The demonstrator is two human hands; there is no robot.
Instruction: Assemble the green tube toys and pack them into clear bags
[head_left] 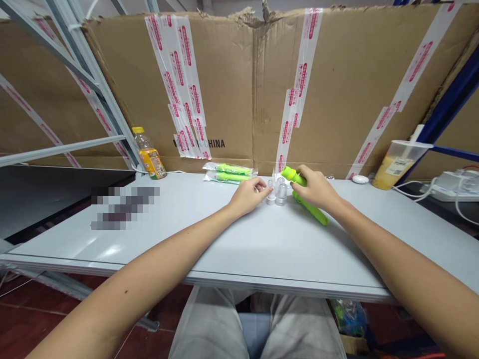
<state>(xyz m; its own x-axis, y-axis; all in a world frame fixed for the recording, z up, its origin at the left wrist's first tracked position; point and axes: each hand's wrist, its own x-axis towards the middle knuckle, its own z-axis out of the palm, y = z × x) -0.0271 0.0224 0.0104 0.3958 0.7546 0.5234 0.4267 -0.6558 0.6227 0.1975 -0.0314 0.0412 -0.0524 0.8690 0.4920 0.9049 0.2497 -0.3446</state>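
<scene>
My right hand (316, 188) is closed around a bright green plastic tube (290, 174) with a ridged, paler end pointing up and left. Just below it, a longer green tube (312, 209) lies slantwise on the table. My left hand (249, 194) has curled fingers, with the thumb and fingertips at a small clear plastic piece (271, 198) standing on the table. Right beside that piece stands a clear cap-like cup (281, 195). Part of the clear pieces is hidden by the fingers. Behind my left hand lie green tubes in clear plastic wrappers (234, 172).
A tall cardboard sheet (232, 89) with tape stands along the table's back. A yellow-capped bottle (151, 159) is at the back left. A drink cup with straw (398, 164), a white oval object (359, 179) and a power strip (452, 187) are at the right.
</scene>
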